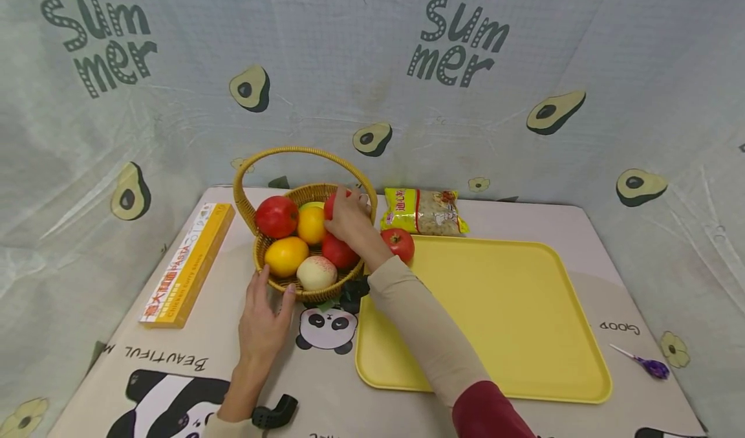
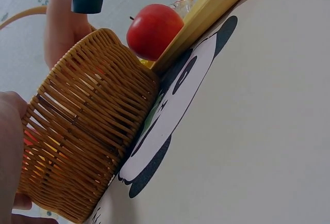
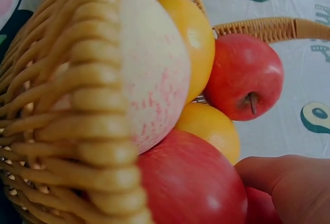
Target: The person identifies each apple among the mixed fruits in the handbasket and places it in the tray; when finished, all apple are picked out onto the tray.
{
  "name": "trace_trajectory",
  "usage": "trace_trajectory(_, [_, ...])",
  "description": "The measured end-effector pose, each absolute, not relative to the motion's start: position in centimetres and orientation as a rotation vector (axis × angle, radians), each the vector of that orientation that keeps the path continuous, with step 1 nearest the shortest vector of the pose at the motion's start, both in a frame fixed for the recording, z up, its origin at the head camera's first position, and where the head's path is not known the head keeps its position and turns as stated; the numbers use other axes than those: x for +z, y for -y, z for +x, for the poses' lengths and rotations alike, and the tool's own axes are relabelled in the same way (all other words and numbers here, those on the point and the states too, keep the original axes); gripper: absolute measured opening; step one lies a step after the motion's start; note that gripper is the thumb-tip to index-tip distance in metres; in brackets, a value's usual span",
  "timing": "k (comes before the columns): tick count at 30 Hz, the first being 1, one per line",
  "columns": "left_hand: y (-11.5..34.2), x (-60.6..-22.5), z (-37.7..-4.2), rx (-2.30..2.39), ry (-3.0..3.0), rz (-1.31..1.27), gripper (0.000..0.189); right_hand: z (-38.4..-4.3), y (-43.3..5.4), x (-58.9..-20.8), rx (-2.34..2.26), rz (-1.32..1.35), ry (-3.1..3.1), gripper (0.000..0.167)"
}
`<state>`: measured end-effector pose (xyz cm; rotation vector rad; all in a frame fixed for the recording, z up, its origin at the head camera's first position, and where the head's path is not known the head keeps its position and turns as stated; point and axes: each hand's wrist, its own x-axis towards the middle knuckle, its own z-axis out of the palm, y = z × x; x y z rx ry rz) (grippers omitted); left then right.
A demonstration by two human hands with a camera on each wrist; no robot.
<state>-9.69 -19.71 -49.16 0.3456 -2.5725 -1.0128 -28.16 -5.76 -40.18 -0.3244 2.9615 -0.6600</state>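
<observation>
1. My right hand (image 1: 351,221) reaches into the wicker basket (image 2: 93,115), its fingers curled round a red apple (image 1: 330,206) at the far right of the fruit; part of the apple is hidden by the hand.
2. My left hand (image 1: 264,325) rests against the near left side of the basket, thumb and fingers spread and relaxed, with no fruit in its hold.
3. Inside the basket, beneath its arched handle (image 1: 305,149), lie a large red apple (image 1: 277,217) on the left, two yellow-orange citrus fruits (image 1: 286,257), a pale peach (image 1: 317,273) flecked with pink at the near rim, and another red apple (image 1: 339,251) beside it, below my right wrist.
4. Just right of the basket, a stemmed apple (image 1: 398,244) sits at the far left corner of a yellow tray (image 1: 500,308), which my right sleeve (image 1: 431,328) crosses.
5. A macaroni packet (image 1: 423,211) lies behind the tray; a pasta box (image 1: 187,266) lies left of the basket.
6. At the table's (image 1: 582,257) right side, a purple lollipop (image 1: 654,368) lies near the tray.
</observation>
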Motion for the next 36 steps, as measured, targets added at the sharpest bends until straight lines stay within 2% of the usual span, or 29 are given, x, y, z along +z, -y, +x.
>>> trace_trajectory(23, [19.8, -49.2, -9.7, -1.017, 2.567, 0.338, 0.07, -27.5, 6.0, -41.8, -0.714, -0.418, -3.166, 0.07])
trace_trajectory(36, [19.7, -49.1, -9.7, -1.018, 2.564, 0.332, 0.069, -26.7, 6.3, -40.7, -1.183, -0.439, -3.104, 0.078])
